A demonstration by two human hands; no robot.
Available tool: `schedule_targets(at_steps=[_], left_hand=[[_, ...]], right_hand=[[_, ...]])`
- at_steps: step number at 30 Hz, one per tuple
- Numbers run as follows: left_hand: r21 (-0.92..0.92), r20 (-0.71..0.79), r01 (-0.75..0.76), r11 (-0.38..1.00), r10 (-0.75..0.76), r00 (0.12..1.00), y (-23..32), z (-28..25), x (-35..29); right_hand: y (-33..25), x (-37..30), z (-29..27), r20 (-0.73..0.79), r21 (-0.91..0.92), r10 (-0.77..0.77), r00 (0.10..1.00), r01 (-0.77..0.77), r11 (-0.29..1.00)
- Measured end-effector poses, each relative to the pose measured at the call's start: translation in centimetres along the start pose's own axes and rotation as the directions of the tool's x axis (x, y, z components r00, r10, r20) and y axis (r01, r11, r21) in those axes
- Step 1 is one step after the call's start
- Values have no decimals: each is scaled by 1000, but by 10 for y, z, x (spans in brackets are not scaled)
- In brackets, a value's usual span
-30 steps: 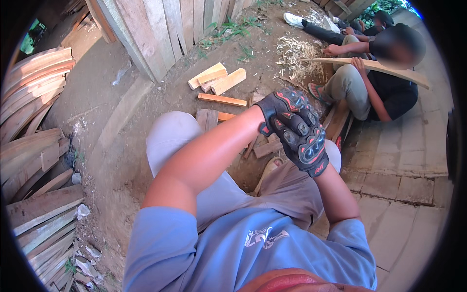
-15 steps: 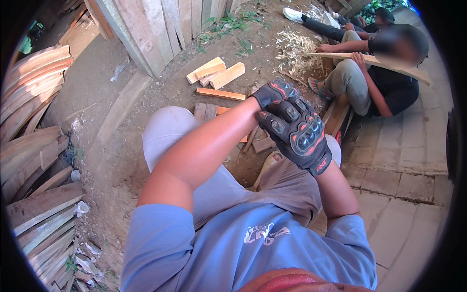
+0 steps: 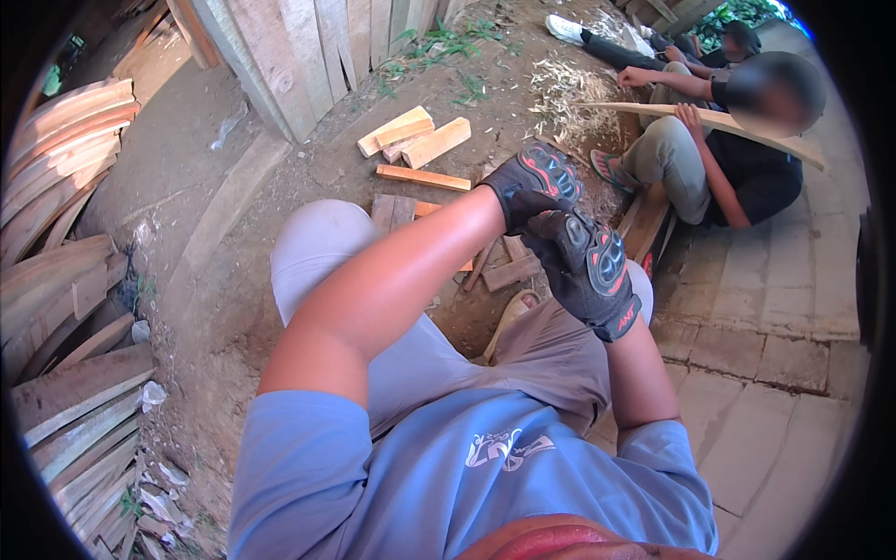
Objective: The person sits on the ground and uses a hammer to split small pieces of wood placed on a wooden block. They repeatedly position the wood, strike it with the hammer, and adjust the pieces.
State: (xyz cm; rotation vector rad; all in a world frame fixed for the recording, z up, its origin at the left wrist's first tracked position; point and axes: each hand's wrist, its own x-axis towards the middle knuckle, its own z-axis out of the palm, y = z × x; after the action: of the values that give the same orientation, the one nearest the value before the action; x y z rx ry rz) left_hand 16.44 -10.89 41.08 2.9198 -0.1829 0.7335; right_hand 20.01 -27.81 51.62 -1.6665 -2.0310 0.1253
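Both my hands wear black gloves with hard knuckle guards and red trim, and they meet in front of my knees. My left hand [image 3: 539, 179] has its knuckles up and its fingers curled under; whatever they enclose is hidden. My right hand [image 3: 588, 266] is closed, its bent fingers pressed against the palm side of the left glove near the wrist. Its fingertips are hidden between the two gloves. Beyond and below the hands, short wood blocks [image 3: 437, 143] and an orange-toned wood strip [image 3: 424, 178] lie on the dirt.
Curved planks [image 3: 70, 140] are stacked along the left. A board wall [image 3: 280, 65] stands at the far left. At the right, a seated person [image 3: 756, 177] has a long wooden piece [image 3: 719, 119] across the knees, near wood shavings [image 3: 574, 103]. Paving [image 3: 747, 373] covers the right side.
My right hand has shifted slightly down and right, turning so its fingers tuck under the left glove, whose back now shows more. The seated person's far hand has lifted off the long wooden piece.
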Motion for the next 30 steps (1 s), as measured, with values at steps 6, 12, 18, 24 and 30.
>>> schedule_targets(at_steps=[6,12,18,24,30], left_hand=[[-518,-59,67,853,-113,992,8,14,-9],[-987,-7,-51,-151,-279,960,27,35,-10],[-685,-365,-216,696,-72,928,12,29,-9],[-839,-193,-330,-433,-329,924,33,18,-5],[-580,26,-232,-781,-302,953,-17,76,-26]], right_hand=[[16,11,-8,41,-49,-12,999,14,999],[25,22,-5,42,49,-35,998,33,998],[12,29,7,-147,-31,-26,989,22,999],[32,20,9,-168,-128,-21,986,0,992],[25,37,27,-92,-269,-140,986,111,957]])
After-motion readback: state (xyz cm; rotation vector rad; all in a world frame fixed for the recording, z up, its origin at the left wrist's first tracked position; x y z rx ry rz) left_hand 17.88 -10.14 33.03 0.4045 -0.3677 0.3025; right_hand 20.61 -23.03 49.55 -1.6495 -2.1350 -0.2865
